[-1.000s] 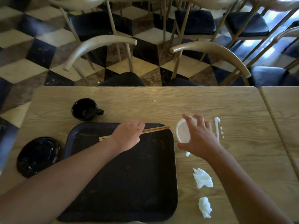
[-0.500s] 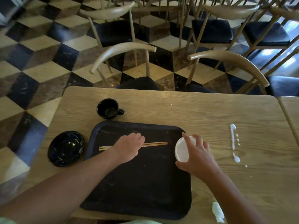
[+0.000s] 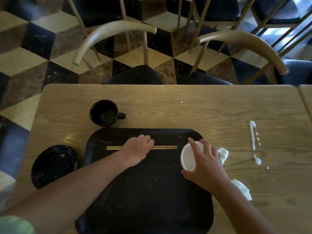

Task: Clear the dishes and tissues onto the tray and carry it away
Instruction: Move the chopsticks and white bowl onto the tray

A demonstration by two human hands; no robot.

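A black tray (image 3: pixel 143 200) lies on the wooden table (image 3: pixel 185 108) in front of me. A pair of wooden chopsticks (image 3: pixel 165 147) lies flat across its far part, and my left hand (image 3: pixel 135 149) rests on their middle. My right hand (image 3: pixel 206 162) grips a small white bowl (image 3: pixel 189 157), tilted on its side over the tray's right edge. Two crumpled white tissues lie right of the tray, one (image 3: pixel 223 153) just behind my right hand, the other (image 3: pixel 241 189) partly hidden by my forearm. A black cup (image 3: pixel 104 113) stands beyond the tray. A black plate (image 3: pixel 54 164) sits to its left.
A streak and drops of white liquid (image 3: pixel 252 135) mark the table at the right. Two wooden chairs (image 3: pixel 118 31) with dark seats are pushed in at the far edge. A second table (image 3: pixel 306 98) adjoins on the right. The floor is checkered tile.
My right hand has carried the white bowl leftward from the bare table to the tray's right edge. The chopsticks have come down flat onto the tray under my left hand.
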